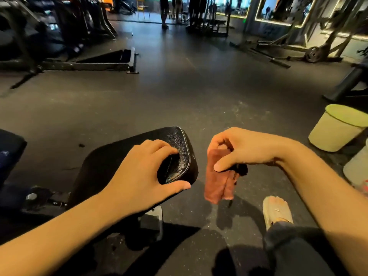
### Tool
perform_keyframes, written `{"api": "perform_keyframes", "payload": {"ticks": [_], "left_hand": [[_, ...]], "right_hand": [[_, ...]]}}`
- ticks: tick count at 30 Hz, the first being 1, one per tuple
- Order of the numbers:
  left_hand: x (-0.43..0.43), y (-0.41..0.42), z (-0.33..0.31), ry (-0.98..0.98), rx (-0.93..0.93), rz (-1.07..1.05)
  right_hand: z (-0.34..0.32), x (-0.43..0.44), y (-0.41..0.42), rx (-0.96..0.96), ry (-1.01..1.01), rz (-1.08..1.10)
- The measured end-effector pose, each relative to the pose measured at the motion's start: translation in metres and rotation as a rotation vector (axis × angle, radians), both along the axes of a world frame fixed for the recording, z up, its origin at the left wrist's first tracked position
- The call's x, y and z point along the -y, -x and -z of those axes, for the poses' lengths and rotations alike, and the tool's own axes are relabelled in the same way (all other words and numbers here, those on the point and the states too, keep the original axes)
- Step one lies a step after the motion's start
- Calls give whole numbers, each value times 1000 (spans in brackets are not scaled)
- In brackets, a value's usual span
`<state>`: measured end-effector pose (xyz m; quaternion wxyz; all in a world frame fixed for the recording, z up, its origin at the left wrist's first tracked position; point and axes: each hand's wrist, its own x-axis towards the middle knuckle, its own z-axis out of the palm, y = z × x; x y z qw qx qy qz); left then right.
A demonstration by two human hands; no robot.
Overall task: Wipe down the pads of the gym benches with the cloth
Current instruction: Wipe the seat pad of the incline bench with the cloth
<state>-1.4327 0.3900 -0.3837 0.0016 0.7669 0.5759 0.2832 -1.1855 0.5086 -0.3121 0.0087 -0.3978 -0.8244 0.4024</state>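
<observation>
A black, glossy, stitched vinyl bench pad (175,154) is seen at lower centre, its rounded end pointing away from the camera over the dark speckled rubber floor (179,96). The pad's near end is gripped by the left hand (139,176), with the fingers curled over the top surface and the thumb pressed against the lower edge. A folded reddish-brown terry cloth (217,180) is held just beside the pad's right edge, clear of it, and hangs downward; it is pinched at its upper part between the thumb and fingers of the right hand (239,150). A small dark item is also caught under the right thumb; its nature cannot be told. A pale green lidded plastic bin (338,128) stands on the floor to the right, well apart from the pad. A light-coloured shoe (275,210) is placed on the floor below the right forearm. Dark metal machine frames (79,62) are seen on the floor at upper left.
</observation>
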Motion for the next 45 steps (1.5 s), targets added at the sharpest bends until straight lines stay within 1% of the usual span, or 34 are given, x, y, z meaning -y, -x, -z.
{"api": "perform_keyframes", "payload": {"ticks": [3, 5, 8, 11, 14, 16, 17, 20, 22, 25, 26, 27, 28, 30, 32, 33, 35, 36, 37, 38, 40, 41, 42, 45], "left_hand": [[-3, -14, -6, -5, -106, -106], [-2, -25, -11, 3, -133, -182], [2, -42, -16, 34, -103, -295], [6, -57, -15, 48, -56, -410], [14, -71, -11, 48, 12, -515], [18, -79, -9, 53, 4, -568], [19, -82, -10, 62, -26, -588], [19, -92, -15, 122, -152, -657], [18, -99, -20, 142, -176, -696], [14, -105, -24, 162, -200, -737], [13, -107, -25, 169, -212, -752], [12, -107, -25, 175, -215, -761], [12, -107, -24, 179, -213, -765], [13, -106, -21, 175, -178, -770], [13, -106, -18, 159, -115, -768], [13, -105, -16, 150, -81, -770], [14, -104, -14, 135, -43, -775], [13, -104, -15, 135, -42, -769], [13, -104, -15, 138, -37, -762], [14, -103, -15, 135, -22, -754], [14, -101, -12, 124, 12, -758], [14, -100, -11, 122, 21, -761], [13, -100, -10, 117, 33, -756], [12, -98, -10, 113, 44, -746]], "right_hand": [[12, -15, 18, -127, -59, 53], [21, -19, 25, -232, -116, 40], [44, -13, 25, -381, -205, 23], [65, -20, 30, -451, -345, 59], [62, -49, 46, -480, -310, 150], [61, -53, 49, -554, -304, 179], [66, -44, 46, -605, -329, 141], [85, -2, 22, -709, -379, -110], [88, -10, 21, -720, -380, -150], [76, -65, 46, -590, -284, 55], [76, -76, 49, -560, -262, 93], [79, -73, 46, -567, -277, 85], [85, -60, 42, -614, -320, 42], [102, -18, 24, -720, -398, -139], [107, -19, 23, -764, -468, -236], [101, -34, 32, -736, -471, -202], [89, -70, 50, -624, -391, -25], [87, -80, 53, -585, -364, 31], [86, -75, 49, -582, -385, 42], [89, -62, 44, -625, -436, 3], [106, -24, 23, -715, -487, -186], [112, -21, 18, -743, -502, -243], [111, -30, 20, -745, -498, -252], [100, -66, 40, -647, -454, -87]]}}
